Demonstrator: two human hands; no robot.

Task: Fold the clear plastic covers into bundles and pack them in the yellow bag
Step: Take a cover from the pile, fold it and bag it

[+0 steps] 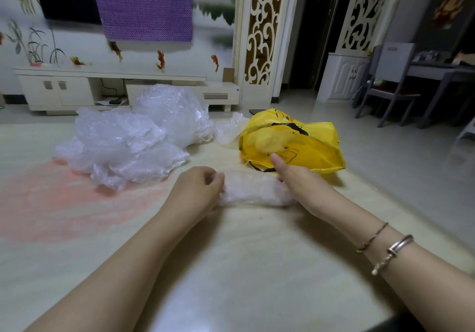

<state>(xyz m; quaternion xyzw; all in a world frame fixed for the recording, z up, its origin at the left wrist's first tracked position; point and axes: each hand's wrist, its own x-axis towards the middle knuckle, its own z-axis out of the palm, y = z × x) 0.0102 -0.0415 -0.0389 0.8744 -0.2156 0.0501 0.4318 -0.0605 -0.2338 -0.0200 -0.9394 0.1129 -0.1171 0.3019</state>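
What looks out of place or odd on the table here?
Nothing damaged or spilled. One small crumpled clear plastic cover lies apart from the big clear plastic pile, against the yellow plastic bag. Both hands grip the rolled bundle.

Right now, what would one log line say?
left hand: grips bundle | right hand: grips bundle | yellow bag: open beside | loose covers: unfolded

On the table (231, 267), the bundle (252, 190) lies between cover pile (128, 146) left and bag (303, 146) right.
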